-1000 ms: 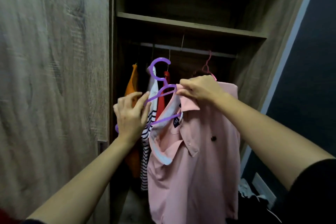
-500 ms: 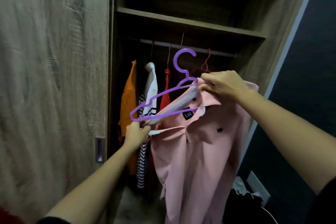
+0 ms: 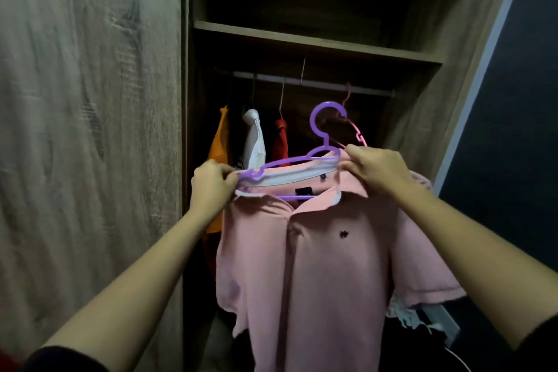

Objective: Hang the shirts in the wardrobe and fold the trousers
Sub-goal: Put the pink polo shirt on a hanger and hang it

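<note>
The pink shirt [image 3: 302,266] hangs in front of the open wardrobe [image 3: 302,39], held up by both hands; it is below the rail [image 3: 320,85] and not yet on it. The purple hanger [image 3: 290,161] sits inside the neck of the shirt, and its hook sticks up, free. The left hand [image 3: 211,187] has its fingers curled tight; it pinches the left end of the hanger and the collar edge together. The right hand [image 3: 377,172] pinches the collar cloth at the right end of the hanger.

The shirt looks only half on. The left shoulder seems bunched at the tip of the hanger, so it may slide off that side when the hands let go; then the shirt would fall to the floor.

The hook has to go up and over the rail. A pink hanger [image 3: 357,133] hangs just behind it, so the two could catch on each other. An orange shirt [image 3: 219,148], a white shirt [image 3: 255,142] and a red shirt [image 3: 280,142] hang to the left; the gap beside them looks small, so a sleeve could snag or push a neighbour along. No trousers can be made out.
</note>
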Tool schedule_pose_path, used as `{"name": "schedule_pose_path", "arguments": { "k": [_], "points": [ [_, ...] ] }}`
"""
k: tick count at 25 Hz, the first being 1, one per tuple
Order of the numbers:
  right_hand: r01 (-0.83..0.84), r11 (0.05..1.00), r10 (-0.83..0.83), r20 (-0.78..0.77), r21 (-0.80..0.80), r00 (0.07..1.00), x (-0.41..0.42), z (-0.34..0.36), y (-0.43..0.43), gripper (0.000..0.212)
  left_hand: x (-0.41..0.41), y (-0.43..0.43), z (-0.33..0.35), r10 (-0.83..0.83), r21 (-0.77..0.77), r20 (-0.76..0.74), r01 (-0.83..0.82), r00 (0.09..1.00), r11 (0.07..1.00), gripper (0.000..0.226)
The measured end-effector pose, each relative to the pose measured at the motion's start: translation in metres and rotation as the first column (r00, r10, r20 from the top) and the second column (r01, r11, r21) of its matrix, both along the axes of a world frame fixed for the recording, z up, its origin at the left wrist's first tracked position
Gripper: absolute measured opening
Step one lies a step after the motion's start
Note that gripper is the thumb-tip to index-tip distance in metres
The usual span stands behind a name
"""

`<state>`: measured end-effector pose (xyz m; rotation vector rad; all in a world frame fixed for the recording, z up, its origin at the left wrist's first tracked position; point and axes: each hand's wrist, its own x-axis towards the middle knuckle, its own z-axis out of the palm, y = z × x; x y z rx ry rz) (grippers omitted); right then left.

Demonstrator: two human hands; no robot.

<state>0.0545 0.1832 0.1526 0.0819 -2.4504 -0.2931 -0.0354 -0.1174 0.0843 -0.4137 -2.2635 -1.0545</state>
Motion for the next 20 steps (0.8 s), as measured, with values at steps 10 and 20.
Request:
{"name": "schedule_pose_path", "arguments": {
  "k": [10, 20],
  "points": [
    [-0.164, 0.845, 0.141, -0.084, -0.510, 0.986, -0.004, -0.016, -0.026, 0.037, 0.015, 0.026, 0.032, -0.200, -0.344, -0.452, 0.036, 0.869, 0.938, 0.048],
    [-0.206, 0.901, 0.178, -0.108, -0.383, 0.978, -0.002, -0.017, -0.020, 0.054, -0.025, -0.039, 0.045, -0.066, -0.113, -0.338, 0.030, 0.939, 0.993, 0.057]
  ]
}}
